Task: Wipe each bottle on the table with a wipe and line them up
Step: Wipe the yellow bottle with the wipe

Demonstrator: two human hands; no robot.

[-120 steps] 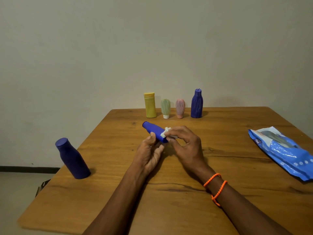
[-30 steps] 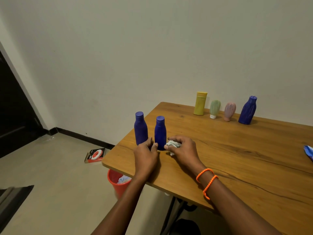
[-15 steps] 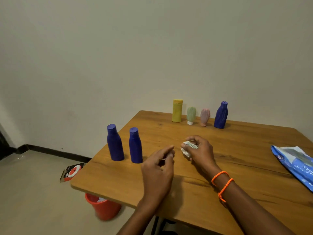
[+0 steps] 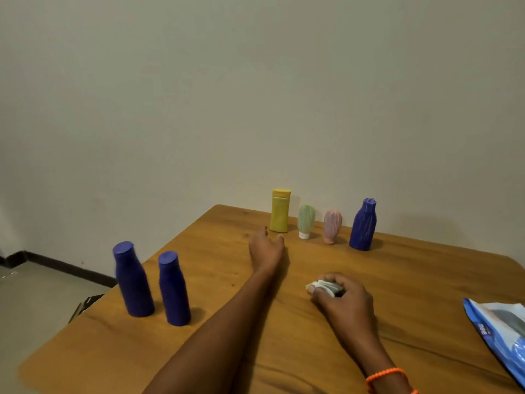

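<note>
Two dark blue bottles (image 4: 132,280) (image 4: 173,288) stand upright side by side near the table's left edge. At the far edge stand a yellow bottle (image 4: 280,210), a small green bottle (image 4: 306,221), a small pink bottle (image 4: 332,226) and a ribbed blue bottle (image 4: 363,224). My left hand (image 4: 265,250) stretches out over the table just short of the yellow bottle, fingers relaxed and holding nothing. My right hand (image 4: 345,301) rests on the table and grips a crumpled white wipe (image 4: 324,287).
A blue pack of wipes (image 4: 502,334) lies at the table's right edge. The wooden table (image 4: 412,280) ends close behind the far bottles at a plain wall. Floor lies beyond the left edge.
My left hand has let go of the second blue bottle, which now stands beside the first, and has reached forward towards the yellow bottle. My right hand still holds the wipe.
</note>
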